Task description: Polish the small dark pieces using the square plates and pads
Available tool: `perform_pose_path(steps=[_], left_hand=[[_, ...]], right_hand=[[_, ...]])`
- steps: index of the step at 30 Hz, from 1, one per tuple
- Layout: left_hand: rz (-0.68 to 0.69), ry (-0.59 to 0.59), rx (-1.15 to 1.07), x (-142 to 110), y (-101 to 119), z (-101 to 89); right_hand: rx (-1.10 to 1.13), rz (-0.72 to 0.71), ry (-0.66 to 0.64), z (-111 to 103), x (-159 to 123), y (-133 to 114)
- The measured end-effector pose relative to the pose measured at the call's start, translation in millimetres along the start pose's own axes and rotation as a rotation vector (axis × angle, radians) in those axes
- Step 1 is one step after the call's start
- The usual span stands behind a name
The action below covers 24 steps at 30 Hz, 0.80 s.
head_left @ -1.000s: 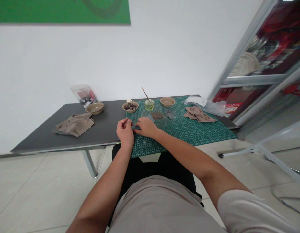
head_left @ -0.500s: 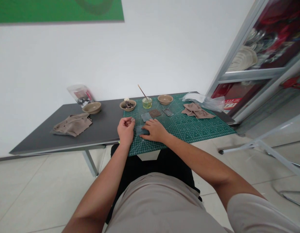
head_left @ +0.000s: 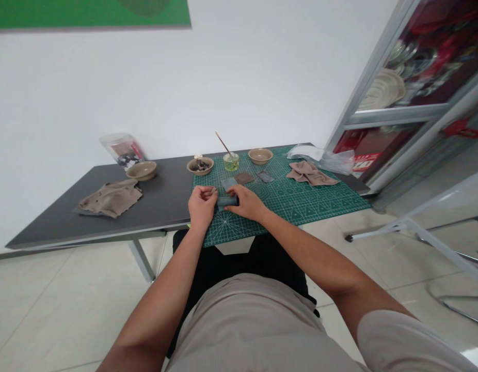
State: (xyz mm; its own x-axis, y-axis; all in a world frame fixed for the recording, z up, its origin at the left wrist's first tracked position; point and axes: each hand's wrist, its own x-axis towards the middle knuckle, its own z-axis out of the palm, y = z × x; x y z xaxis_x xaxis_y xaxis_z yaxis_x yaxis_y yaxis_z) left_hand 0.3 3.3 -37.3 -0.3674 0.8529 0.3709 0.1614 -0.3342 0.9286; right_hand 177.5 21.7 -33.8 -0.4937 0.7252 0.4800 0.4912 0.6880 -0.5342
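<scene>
My left hand (head_left: pixel 202 205) is curled closed at the left edge of the green cutting mat (head_left: pixel 301 204), pinching something small I cannot make out. My right hand (head_left: pixel 249 203) grips a small grey-blue sheet (head_left: pixel 225 201) just above the mat, its fingers bent over it. The two hands nearly touch. Just beyond them on the mat lie a grey square (head_left: pixel 228 183), a brown square (head_left: pixel 244 178) and another grey piece (head_left: pixel 266 176).
A bowl of dark pieces (head_left: pixel 200 166), a glass of yellow liquid with a stick (head_left: pixel 231 161) and an empty bowl (head_left: pixel 260 155) stand at the back. Tan cloths (head_left: pixel 109 198) (head_left: pixel 311 174), another bowl (head_left: pixel 141 170), a tipped jar (head_left: pixel 120 149), a plastic bag (head_left: pixel 320 156).
My right hand has lifted the grey-blue sheet off the mat and brought it up towards my left hand. The view has shifted slightly.
</scene>
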Motion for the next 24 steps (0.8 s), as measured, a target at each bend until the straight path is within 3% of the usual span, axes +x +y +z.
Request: perform_pose_path(steps=[5, 13, 18, 24], left_hand=[[0.035, -0.035, 0.104, 0, 1, -1.0], [0.017, -0.127, 0.133, 1, 2, -1.1], [-0.012, -0.212, 0.137, 0, 5, -1.4], [-0.051, -0.256, 0.061, 0, 7, -3.3]], right_hand=[[0.176, 0.123, 0.068, -5, 0, 1], [0.39, 0.172, 0.125, -8, 4, 7], [0.653, 0.247, 0.049, -5, 11, 7], [0.856, 0.387, 0.057, -1, 20, -3]])
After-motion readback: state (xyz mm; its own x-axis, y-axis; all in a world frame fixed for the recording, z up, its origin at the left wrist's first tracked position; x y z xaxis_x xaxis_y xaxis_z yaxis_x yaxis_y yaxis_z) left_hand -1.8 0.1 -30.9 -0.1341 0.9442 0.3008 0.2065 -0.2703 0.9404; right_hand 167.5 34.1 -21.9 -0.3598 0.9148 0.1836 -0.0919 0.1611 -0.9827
